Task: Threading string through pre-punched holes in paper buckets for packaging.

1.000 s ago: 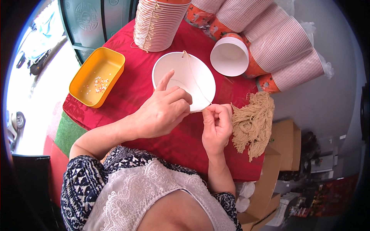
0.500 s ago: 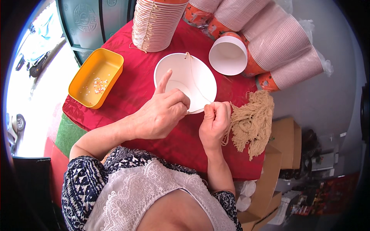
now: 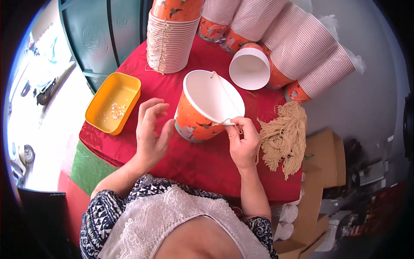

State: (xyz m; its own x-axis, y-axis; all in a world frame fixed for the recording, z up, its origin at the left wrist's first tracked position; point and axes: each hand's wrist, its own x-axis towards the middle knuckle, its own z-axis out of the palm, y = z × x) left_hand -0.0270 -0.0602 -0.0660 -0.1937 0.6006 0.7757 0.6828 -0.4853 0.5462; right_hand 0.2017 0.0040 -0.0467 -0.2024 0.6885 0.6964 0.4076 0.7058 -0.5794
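An orange patterned paper bucket (image 3: 196, 116) with a white inside stands tilted in front of me on the red cloth. A tan string (image 3: 226, 94) runs from a hole in its far rim across the mouth to the near right rim. There my right hand (image 3: 244, 142) pinches the rim, with the string at its fingertips. My left hand (image 3: 152, 129) is lifted just left of the bucket, fingers apart and holding nothing. Close to my right hand lies a bundle of tan strings (image 3: 282, 140).
A yellow tray (image 3: 137, 93) with small pale and orange bits sits at the left. Behind the bucket rises a tall stack of paper buckets (image 3: 170, 47). One bucket (image 3: 250, 69) lies on its side near several wrapped stacks (image 3: 299, 41). Cardboard boxes (image 3: 323, 159) are at the right.
The bucket has turned and tipped, so its orange side now shows. My left hand has come off the near rim, moved left and opened. My right hand stays at the rim.
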